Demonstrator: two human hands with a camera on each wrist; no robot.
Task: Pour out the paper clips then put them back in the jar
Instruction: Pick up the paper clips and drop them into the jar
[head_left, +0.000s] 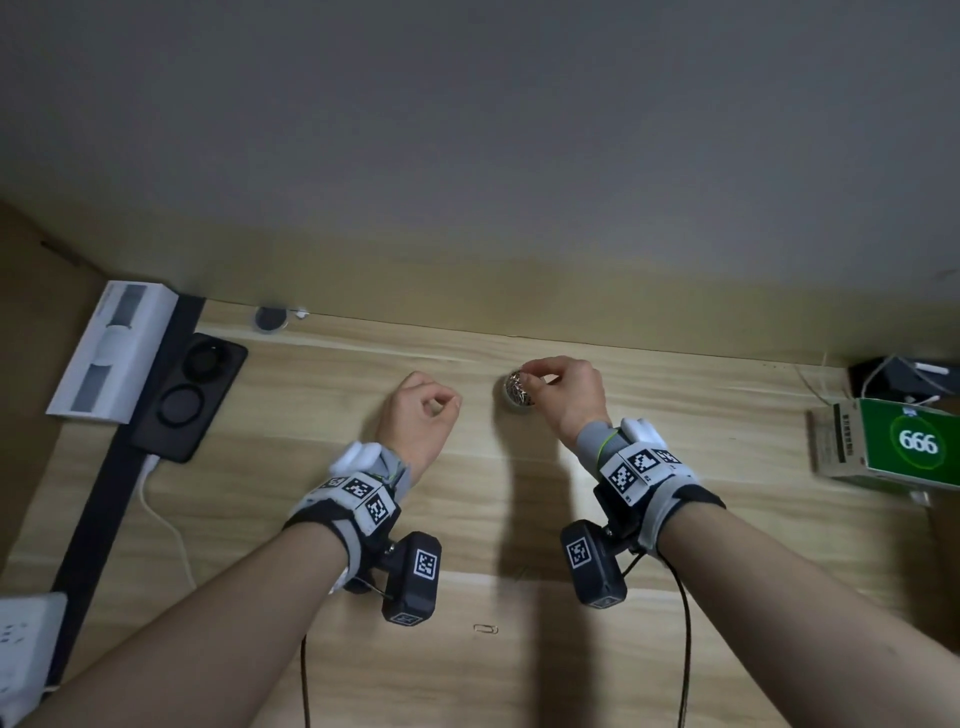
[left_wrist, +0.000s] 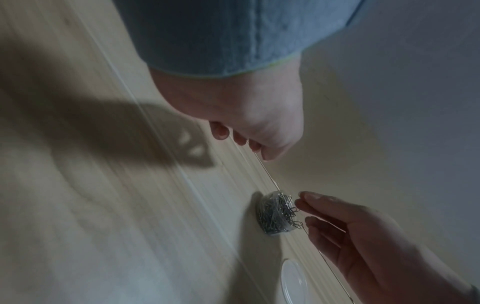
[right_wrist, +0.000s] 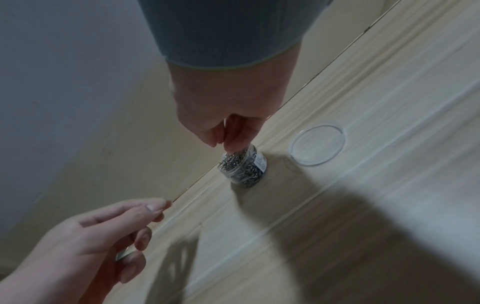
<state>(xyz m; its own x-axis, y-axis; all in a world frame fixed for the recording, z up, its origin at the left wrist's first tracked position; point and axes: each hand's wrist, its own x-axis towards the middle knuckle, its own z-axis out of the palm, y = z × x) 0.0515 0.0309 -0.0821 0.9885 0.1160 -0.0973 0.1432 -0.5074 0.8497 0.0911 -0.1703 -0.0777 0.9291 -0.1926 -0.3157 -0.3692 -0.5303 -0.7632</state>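
Observation:
A small clear jar (head_left: 514, 397) (left_wrist: 272, 216) (right_wrist: 244, 166) stands upright on the wooden desk (head_left: 675, 545) near the back wall, heaped with silver paper clips (left_wrist: 285, 207) that stick out of its mouth. My right hand (head_left: 530, 379) (right_wrist: 223, 146) hovers over the mouth, thumb and forefinger pinching clips at the top. Left of the jar and clear of it, my left hand (head_left: 441, 405) (right_wrist: 158, 207) hangs with curled fingers, thumb meeting forefinger; I see nothing in it. One loose clip (head_left: 485, 629) lies near the front. The clear lid (head_left: 270, 318) (right_wrist: 317, 144) lies flat by the wall.
A white box (head_left: 111, 348) and a black double-ring device (head_left: 189, 395) lie at the far left, a power strip (head_left: 21, 649) at the left front. A green box (head_left: 904, 444) and cables sit at the right edge. The wall (head_left: 467, 156) rises just behind the jar.

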